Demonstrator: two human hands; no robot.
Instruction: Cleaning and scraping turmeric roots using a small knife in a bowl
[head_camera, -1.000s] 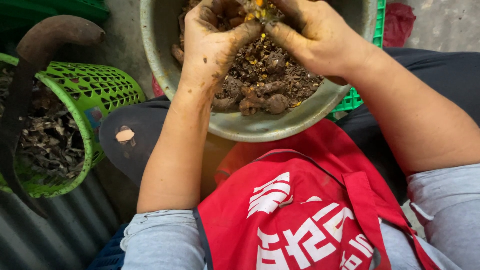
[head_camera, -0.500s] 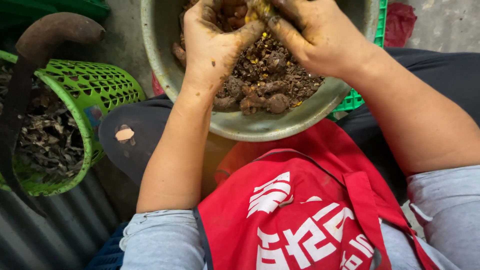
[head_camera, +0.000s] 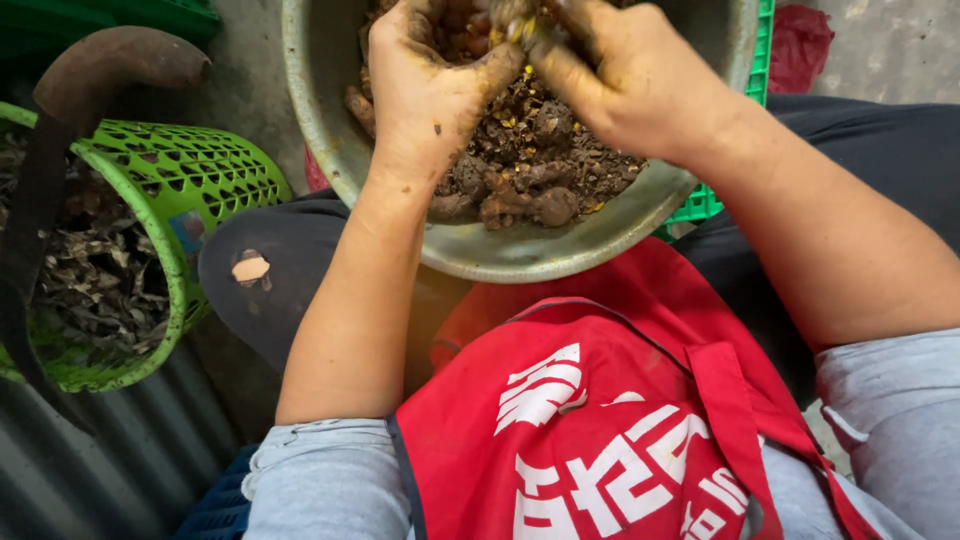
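Observation:
A dented grey metal bowl (head_camera: 520, 262) rests between my knees, filled with muddy brown root pieces (head_camera: 520, 190) flecked with yellow. My left hand (head_camera: 425, 95) and my right hand (head_camera: 625, 85) are both inside the bowl near its far side, smeared with soil. Their fingertips meet over a small yellow-brown root piece (head_camera: 517, 28) that both hands pinch between them. Part of the hands runs off the top edge of the view.
A green perforated plastic basket (head_camera: 190, 190) with dark dry peelings stands at the left, with a curved brown handle (head_camera: 95, 70) over it. A red apron (head_camera: 600, 420) covers my lap. A green crate (head_camera: 715, 195) lies under the bowl's right side, corrugated metal at lower left.
Both hands have shifted slightly toward the far side of the bowl, still working the same small piece between their fingertips. The bowl and basket have not moved.

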